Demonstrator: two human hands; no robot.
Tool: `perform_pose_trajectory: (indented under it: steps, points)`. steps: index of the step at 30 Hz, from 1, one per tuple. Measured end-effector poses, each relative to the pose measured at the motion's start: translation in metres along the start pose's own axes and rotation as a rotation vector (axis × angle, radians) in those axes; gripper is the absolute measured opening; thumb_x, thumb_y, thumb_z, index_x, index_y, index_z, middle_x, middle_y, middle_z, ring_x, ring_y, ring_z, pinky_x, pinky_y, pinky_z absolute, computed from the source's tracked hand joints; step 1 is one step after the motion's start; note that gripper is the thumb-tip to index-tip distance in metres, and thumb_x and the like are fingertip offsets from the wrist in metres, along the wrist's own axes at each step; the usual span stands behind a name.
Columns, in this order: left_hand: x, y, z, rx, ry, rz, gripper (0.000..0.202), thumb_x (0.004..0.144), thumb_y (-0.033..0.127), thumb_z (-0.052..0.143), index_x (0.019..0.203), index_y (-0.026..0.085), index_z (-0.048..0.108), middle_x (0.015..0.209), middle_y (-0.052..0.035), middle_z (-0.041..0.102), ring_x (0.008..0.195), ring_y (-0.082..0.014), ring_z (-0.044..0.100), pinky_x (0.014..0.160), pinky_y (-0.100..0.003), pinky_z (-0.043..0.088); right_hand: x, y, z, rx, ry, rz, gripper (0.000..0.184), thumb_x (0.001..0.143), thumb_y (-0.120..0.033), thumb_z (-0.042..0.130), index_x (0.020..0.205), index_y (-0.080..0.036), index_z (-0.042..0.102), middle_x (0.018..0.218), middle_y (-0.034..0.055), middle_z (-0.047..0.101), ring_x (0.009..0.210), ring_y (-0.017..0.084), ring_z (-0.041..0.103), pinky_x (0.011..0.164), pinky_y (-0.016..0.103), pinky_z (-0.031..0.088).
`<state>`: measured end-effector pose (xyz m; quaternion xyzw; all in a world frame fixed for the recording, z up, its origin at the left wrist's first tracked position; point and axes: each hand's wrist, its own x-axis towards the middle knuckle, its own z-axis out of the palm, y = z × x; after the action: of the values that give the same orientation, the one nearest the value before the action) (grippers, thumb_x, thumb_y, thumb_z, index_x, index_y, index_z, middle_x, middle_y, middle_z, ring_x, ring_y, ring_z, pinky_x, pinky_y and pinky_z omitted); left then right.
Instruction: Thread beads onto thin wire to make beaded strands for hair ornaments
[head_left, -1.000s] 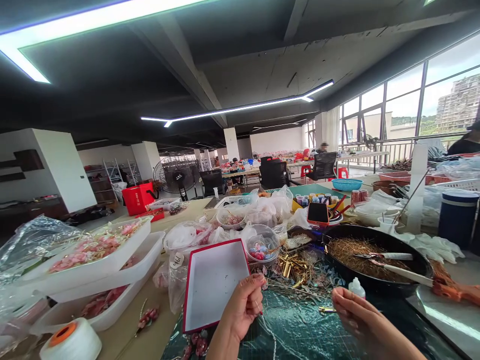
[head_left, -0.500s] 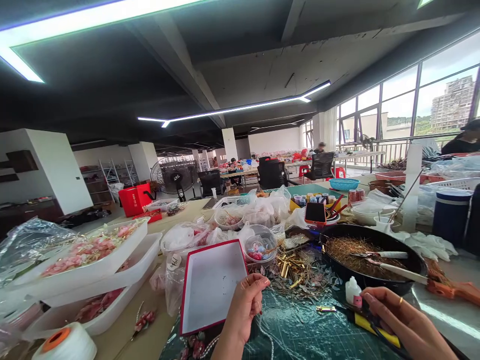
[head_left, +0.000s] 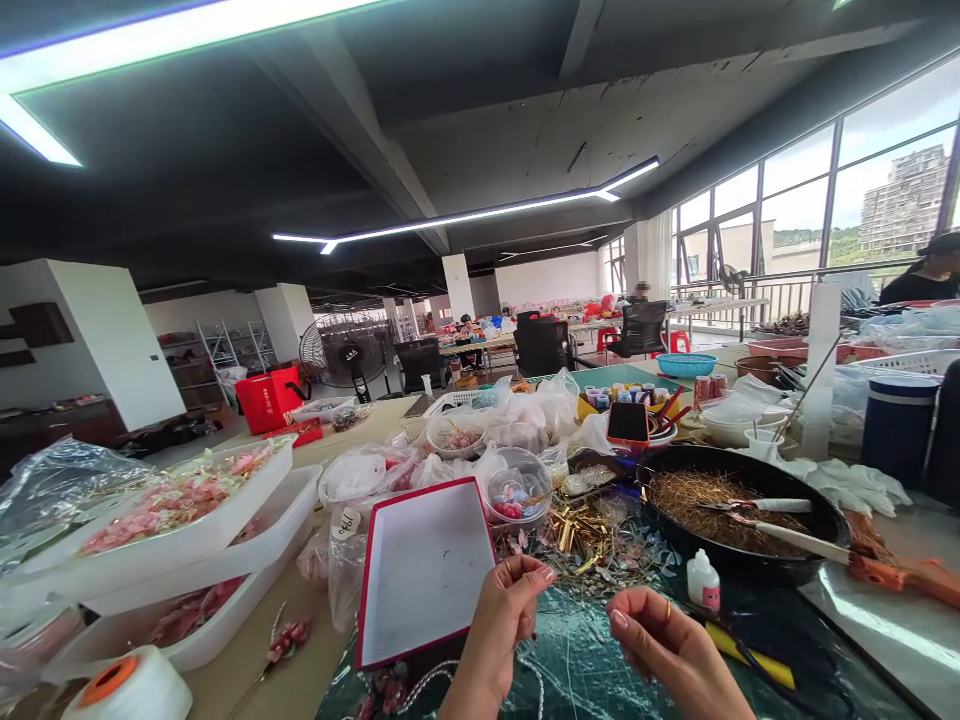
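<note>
My left hand point(head_left: 504, 615) is raised over the green cutting mat point(head_left: 592, 665), its fingers pinched together on something too small to name. My right hand point(head_left: 660, 640) is close beside it, fingers curled in a pinch, a ring on one finger; what it holds I cannot make out. A red-rimmed white tray point(head_left: 424, 570) lies just left of my left hand. A small white glue bottle point(head_left: 703, 581) stands right of my right hand. Scissors with yellow on them point(head_left: 750, 655) lie on the mat at right.
A black pan of straw-like strands point(head_left: 739, 510) with tools in it sits at right. Gold pieces point(head_left: 581, 535), a clear bowl of beads point(head_left: 517, 490), plastic bags and stacked white trays of pink flowers point(head_left: 180, 525) crowd the table. A thread spool point(head_left: 127, 690) stands at bottom left. A person sits at far right.
My right hand has come left from the scissors and glue bottle toward my left hand, and the two are now nearly together. My left hand has stayed roughly in place.
</note>
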<state>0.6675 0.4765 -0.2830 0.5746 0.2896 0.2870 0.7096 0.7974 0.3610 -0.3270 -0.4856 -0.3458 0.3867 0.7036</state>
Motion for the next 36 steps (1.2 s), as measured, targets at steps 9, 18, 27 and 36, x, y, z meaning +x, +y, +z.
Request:
perform_pose_trajectory:
  steps: [9,18,27,36]
  points:
    - [-0.005,0.004,0.004,0.077,-0.056,-0.015,0.019,0.067,0.034,0.063,0.065,0.017,0.054,0.040,0.0103,0.028,0.037,-0.0041,0.016,0.039,-0.023,0.012,0.001,-0.016,0.023,0.122,-0.004,-0.081,0.027,0.061,-0.046,0.067,0.062,-0.020,0.057,0.096,0.0052,0.062,0.104,0.025,0.047,0.089,0.035,0.032]
    - [-0.003,0.008,-0.003,0.222,-0.040,-0.072,0.024,0.061,0.037,0.067,0.067,0.017,0.057,0.044,0.0093,0.038,0.037,-0.0040,0.024,0.040,-0.023,0.013,0.010,-0.012,0.009,0.105,-0.065,0.034,0.026,0.072,-0.044,0.057,0.071,-0.020,0.049,0.053,-0.0081,0.038,0.041,0.003,0.022,0.038,0.018,0.014]
    - [-0.003,0.010,-0.008,0.152,-0.162,-0.057,0.029,0.069,0.045,0.056,0.075,0.017,0.059,0.044,0.0099,0.030,0.039,-0.0054,0.018,0.041,-0.023,0.013,0.016,-0.016,-0.017,0.076,0.098,0.027,0.029,0.068,-0.048,0.060,0.071,-0.021,0.048,0.053,-0.0088,0.037,0.038,0.002,0.012,0.034,0.020,0.004]
    - [-0.005,0.010,-0.008,0.227,-0.254,-0.077,0.016,0.068,0.032,0.059,0.069,0.017,0.055,0.055,0.0066,0.043,0.045,-0.0058,0.028,0.045,-0.022,0.019,0.013,-0.028,-0.022,0.072,0.070,0.025,0.022,0.075,-0.043,0.054,0.073,-0.022,0.048,0.057,-0.0080,0.038,0.042,0.003,0.012,0.037,0.021,0.006]
